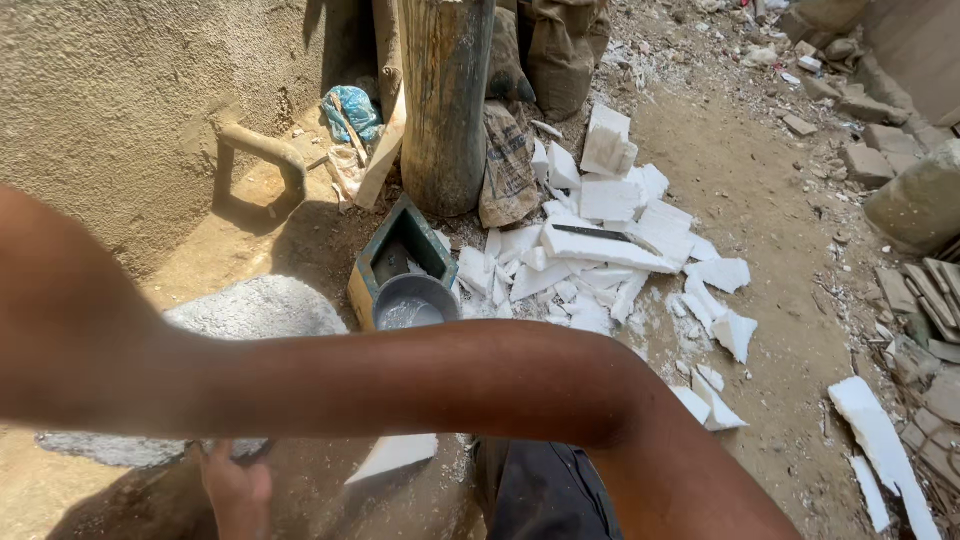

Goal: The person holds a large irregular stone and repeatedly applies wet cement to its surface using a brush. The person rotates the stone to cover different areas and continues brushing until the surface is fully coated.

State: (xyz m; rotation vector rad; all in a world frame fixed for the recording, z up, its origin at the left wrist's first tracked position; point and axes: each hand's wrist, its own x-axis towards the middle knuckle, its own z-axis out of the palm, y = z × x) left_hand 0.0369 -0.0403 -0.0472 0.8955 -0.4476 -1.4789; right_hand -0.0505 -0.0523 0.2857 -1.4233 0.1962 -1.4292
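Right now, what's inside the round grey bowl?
Inside the round grey bowl there is pale whitish-grey stuff at the bottom, maybe powder or liquid; I cannot tell which. The person's arm crosses just below the bowl and hides its near rim.

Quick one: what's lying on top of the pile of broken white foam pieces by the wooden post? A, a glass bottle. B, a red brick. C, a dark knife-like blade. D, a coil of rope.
C: a slim dark blade rests flat on a long white slab in the foam pile, right of the wooden post.
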